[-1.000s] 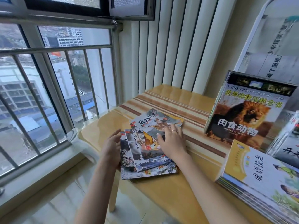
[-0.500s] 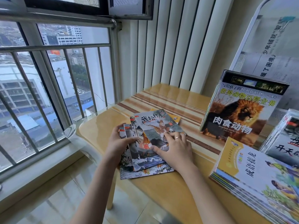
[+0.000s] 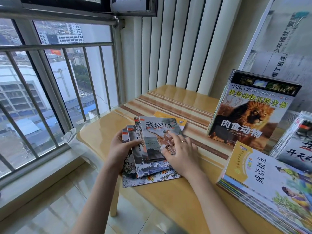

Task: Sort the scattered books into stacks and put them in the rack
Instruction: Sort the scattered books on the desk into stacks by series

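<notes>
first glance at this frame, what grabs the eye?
The lion-cover animal encyclopedia standing upright at the table's right rear. Then the fanned pile of thin picture books by the window, left hand gripping its left edge, right hand flat on the tiger-cover book on top.

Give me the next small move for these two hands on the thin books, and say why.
Probably square the fanned books into one even stack. They overlap askew, edges staggered. The left hand already grips their left edges, and the right hand lies flat on the top book, so pushing inward from both sides should align them.
</notes>
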